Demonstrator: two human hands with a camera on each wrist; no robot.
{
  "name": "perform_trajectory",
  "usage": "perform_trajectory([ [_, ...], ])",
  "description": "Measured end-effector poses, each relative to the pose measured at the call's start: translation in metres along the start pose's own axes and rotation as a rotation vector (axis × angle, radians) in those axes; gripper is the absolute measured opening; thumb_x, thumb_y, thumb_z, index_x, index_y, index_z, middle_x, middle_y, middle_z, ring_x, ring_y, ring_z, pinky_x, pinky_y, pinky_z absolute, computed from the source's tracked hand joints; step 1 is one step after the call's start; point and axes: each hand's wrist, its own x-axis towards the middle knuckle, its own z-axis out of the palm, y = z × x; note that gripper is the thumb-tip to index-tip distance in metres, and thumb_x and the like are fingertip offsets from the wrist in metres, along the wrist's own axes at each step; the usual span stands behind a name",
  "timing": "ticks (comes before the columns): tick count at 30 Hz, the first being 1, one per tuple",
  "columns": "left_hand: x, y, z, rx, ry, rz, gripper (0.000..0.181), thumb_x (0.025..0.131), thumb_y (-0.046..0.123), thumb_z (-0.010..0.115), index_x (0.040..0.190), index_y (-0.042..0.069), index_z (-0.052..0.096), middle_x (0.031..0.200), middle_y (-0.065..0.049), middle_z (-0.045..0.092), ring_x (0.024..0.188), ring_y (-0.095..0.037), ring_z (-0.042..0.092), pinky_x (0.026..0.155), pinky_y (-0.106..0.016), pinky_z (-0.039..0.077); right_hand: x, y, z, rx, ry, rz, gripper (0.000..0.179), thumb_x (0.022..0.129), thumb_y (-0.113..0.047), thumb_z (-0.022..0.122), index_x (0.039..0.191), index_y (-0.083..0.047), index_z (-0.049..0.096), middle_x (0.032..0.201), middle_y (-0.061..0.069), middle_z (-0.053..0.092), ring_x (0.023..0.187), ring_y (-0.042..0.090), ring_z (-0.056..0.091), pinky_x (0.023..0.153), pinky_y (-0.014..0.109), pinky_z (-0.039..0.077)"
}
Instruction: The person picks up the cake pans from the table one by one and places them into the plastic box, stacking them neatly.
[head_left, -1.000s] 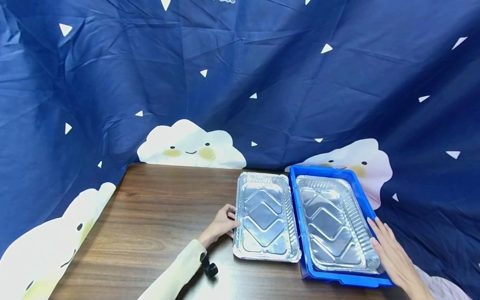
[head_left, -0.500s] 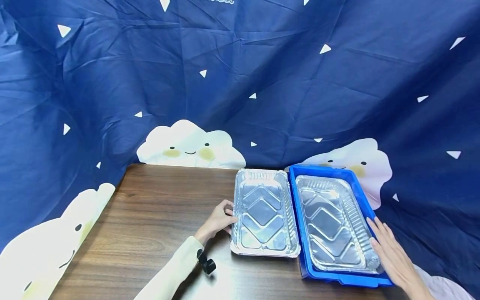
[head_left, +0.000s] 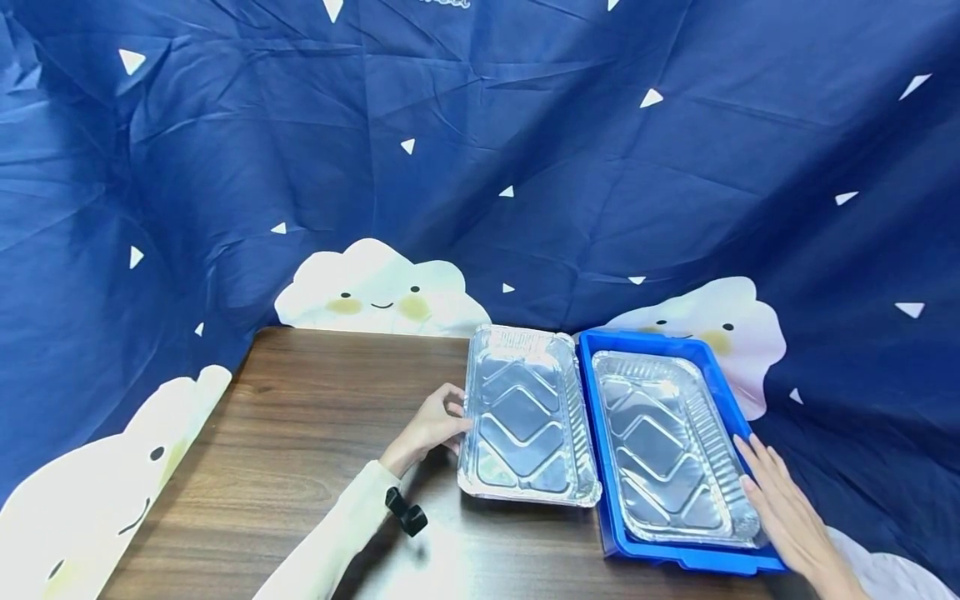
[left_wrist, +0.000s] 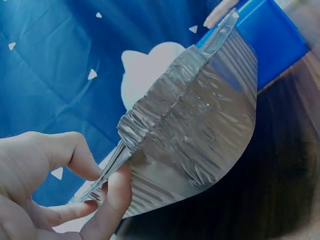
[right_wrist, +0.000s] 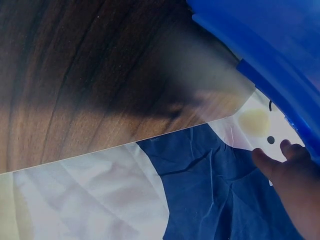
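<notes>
A rectangular foil pan (head_left: 522, 417) with a diamond pattern in its base is held by my left hand (head_left: 431, 423) at the left rim. In the left wrist view, thumb and fingers pinch the pan's crinkled edge (left_wrist: 160, 100), and the pan's side is tilted up over the table. Just to the right stands a blue plastic bin (head_left: 609, 500) with a second foil pan (head_left: 652, 447) lying inside. My right hand (head_left: 787, 508) rests at the bin's right rim, fingers extended; in the right wrist view its fingers (right_wrist: 272, 167) show beside the blue wall.
Both pans and the bin are at the right part of a brown wooden table (head_left: 322, 417). A dark blue cloth (head_left: 420, 167) with white clouds and triangles hangs behind the table and along its sides. A black wrist strap (head_left: 405, 510) sits on my left sleeve.
My left hand has lifted the held foil pan slightly and moved it a little away from me and left, its left side rising. The right hand, the bin and the pan inside stay put.
</notes>
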Motion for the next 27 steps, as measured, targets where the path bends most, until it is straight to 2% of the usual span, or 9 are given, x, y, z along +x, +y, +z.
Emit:
perform_trajectory([
  [10,-0.001,0.023,0.000,-0.009,0.000,0.021,0.047,0.082,-0.007,0.069,0.126,-0.006,0.052,0.096,-0.014,0.060,0.054,-0.016,0.059,0.045,-0.028,0.058,0.000,0.000,0.000,-0.009,0.003,-0.004,0.059,0.112,-0.013,0.042,0.169,-0.010,0.024,0.172,0.030,0.013,0.159,0.047,-0.001,0.126,0.067,-0.006],
  [17,-0.003,0.040,0.007,-0.007,-0.009,0.038,0.048,0.082,-0.006,0.068,0.127,-0.006,0.052,0.098,-0.015,0.061,0.064,-0.017,0.061,0.048,-0.032,0.060,0.000,-0.001,0.000,-0.009,-0.005,-0.001,0.059,0.112,-0.013,0.043,0.168,-0.009,0.025,0.172,0.030,0.013,0.159,0.047,-0.002,0.125,0.070,-0.007],
  [23,-0.005,0.053,0.023,-0.047,-0.024,0.052,0.047,0.080,-0.007,0.068,0.125,-0.007,0.051,0.096,-0.013,0.058,0.062,-0.016,0.059,0.045,-0.027,0.057,0.000,0.000,0.000,-0.007,-0.008,0.004,0.060,0.112,-0.014,0.043,0.169,-0.011,0.025,0.172,0.029,0.014,0.160,0.045,-0.002,0.121,0.076,-0.005],
  [27,-0.004,0.059,0.037,-0.058,-0.044,0.055,0.046,0.081,-0.007,0.068,0.123,-0.006,0.051,0.094,-0.012,0.058,0.061,-0.016,0.059,0.045,-0.028,0.058,-0.001,0.000,-0.001,-0.004,-0.001,-0.008,0.060,0.112,-0.013,0.043,0.169,-0.010,0.025,0.172,0.030,0.014,0.160,0.044,-0.003,0.124,0.070,-0.008],
])
